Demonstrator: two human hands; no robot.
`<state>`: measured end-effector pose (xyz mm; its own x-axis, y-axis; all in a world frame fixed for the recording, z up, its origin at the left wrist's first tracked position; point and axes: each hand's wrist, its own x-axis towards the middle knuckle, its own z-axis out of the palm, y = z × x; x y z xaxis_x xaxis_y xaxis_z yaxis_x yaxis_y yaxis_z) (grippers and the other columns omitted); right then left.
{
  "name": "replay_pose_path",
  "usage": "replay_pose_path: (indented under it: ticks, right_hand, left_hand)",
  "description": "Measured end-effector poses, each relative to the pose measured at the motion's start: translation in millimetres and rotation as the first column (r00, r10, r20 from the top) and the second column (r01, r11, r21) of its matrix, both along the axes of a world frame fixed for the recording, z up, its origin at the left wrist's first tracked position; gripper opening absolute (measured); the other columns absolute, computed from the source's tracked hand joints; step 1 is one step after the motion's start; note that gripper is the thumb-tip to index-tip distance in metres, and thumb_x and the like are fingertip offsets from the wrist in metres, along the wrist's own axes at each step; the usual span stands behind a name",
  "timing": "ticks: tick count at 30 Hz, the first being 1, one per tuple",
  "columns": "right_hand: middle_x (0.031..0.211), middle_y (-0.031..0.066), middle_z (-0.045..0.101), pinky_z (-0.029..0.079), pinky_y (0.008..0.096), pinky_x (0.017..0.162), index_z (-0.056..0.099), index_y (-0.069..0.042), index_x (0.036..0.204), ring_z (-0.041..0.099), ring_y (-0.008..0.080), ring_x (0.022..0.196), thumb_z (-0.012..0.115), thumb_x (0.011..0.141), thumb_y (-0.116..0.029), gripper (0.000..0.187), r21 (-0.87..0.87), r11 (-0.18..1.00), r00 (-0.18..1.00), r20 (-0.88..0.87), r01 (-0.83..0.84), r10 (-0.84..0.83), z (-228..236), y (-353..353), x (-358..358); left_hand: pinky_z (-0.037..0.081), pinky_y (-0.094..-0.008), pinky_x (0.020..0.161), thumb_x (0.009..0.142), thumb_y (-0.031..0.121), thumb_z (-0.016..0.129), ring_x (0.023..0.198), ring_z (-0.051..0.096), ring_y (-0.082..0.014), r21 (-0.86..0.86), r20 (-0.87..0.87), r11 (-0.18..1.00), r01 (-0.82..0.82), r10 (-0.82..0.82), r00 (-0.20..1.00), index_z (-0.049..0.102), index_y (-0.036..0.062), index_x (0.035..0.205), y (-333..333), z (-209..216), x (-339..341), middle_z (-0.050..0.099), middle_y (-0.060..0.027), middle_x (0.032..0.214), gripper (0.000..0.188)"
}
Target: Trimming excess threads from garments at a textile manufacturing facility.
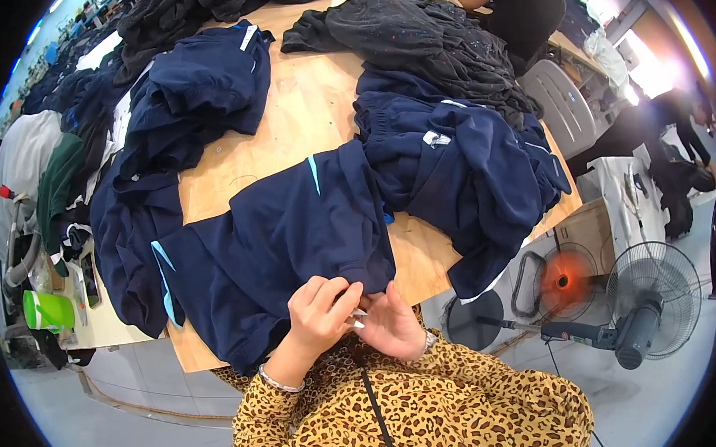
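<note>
The navy garment (293,237) lies spread on the wooden table (299,117), its long axis running up and away from the fingers, hem at the near edge. Both hands meet there: left hand (318,306) and right hand (389,325) pinch a small white tag (358,318). More dark clothes (449,155) are piled beyond; fans (650,300) stand on the floor to the right.

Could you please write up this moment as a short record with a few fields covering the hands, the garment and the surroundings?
Left hand: left hand pinches the hem of the navy garment
Right hand: right hand meets the left at a small white piece; what it is cannot be told
Surface: wooden table
Other clothing: navy pile, dark grey pile
Floor: grey fan, heater glowing orange
Wearer: leopard-print sleeves
</note>
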<state>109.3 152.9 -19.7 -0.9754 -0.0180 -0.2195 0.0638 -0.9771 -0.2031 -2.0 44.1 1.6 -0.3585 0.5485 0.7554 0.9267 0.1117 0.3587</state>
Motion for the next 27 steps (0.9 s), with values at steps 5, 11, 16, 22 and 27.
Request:
replay_pose_path:
  ticks: [5,11,16,22,27]
  right_hand:
    - [0.123,0.0055,0.055,0.036,0.0363,0.101,0.043,-0.008,0.13,0.051,0.019,0.112,0.049,0.096,-0.032,0.042,0.16,0.965,0.969,0.098,0.209,-0.226,13.1,11.2,-22.9]
    - [0.118,0.0035,0.06,0.042,0.034,0.096,0.05,-0.01,0.124,0.056,0.0156,0.108,0.05,0.096,-0.025,0.031,0.288,0.933,0.959,0.117,0.215,-0.257,19.7,15.5,-23.1]
    - [0.112,0.0027,0.063,0.045,0.0336,0.093,0.056,-0.011,0.116,0.059,0.0128,0.103,0.052,0.095,-0.02,0.023,0.349,0.889,0.927,0.122,0.295,-0.356,20.6,8.8,-20.1]
    - [0.106,0.0023,0.065,0.045,0.0339,0.093,0.059,-0.01,0.109,0.061,0.013,0.099,0.052,0.095,-0.017,0.017,0.394,0.881,0.939,0.106,0.262,-0.327,7.0,14.7,-22.1]
    - [0.099,0.0042,0.066,0.047,0.0331,0.088,0.06,-0.006,0.105,0.062,0.0139,0.094,0.052,0.095,-0.018,0.017,0.366,0.89,0.924,0.162,0.271,-0.348,5.6,12.1,-18.2]
  left_hand:
    - [0.045,-0.0309,0.052,0.059,0.003,0.068,0.062,0.053,-0.0221,-0.03,0.033,0.997,-0.068,0.069,0.997,0.067,0.0037,0.089,-5.9,-7.1,1.3,0.056,-0.0053,0.078,0.03]
    - [0.046,-0.0297,0.054,0.066,0.005,0.075,0.066,0.056,-0.022,0.015,0.378,1.0,0.014,-0.018,0.925,0.068,0.0029,0.089,-4.6,-1.6,-2.5,0.06,-0.0077,0.079,0.023]
    - [0.048,-0.0305,0.058,0.068,0.003,0.076,0.07,0.058,-0.0232,0.064,0.553,0.996,-0.068,0.021,0.833,0.068,0.0023,0.088,7.8,13.0,-3.7,0.062,-0.0083,0.079,0.023]
    - [0.048,-0.0318,0.058,0.064,-0.002,0.073,0.07,0.058,-0.0236,0.067,0.347,0.993,-0.095,0.066,0.936,0.066,0.0036,0.088,17.5,3.5,-4.1,0.057,-0.007,0.078,0.026]
    - [0.046,-0.0302,0.056,0.076,-0.001,0.065,0.065,0.056,-0.0194,0.018,0.378,0.998,-0.054,0.043,0.925,0.057,0.0015,0.084,24.2,-4.7,-9.8,0.055,-0.0068,0.077,0.011]
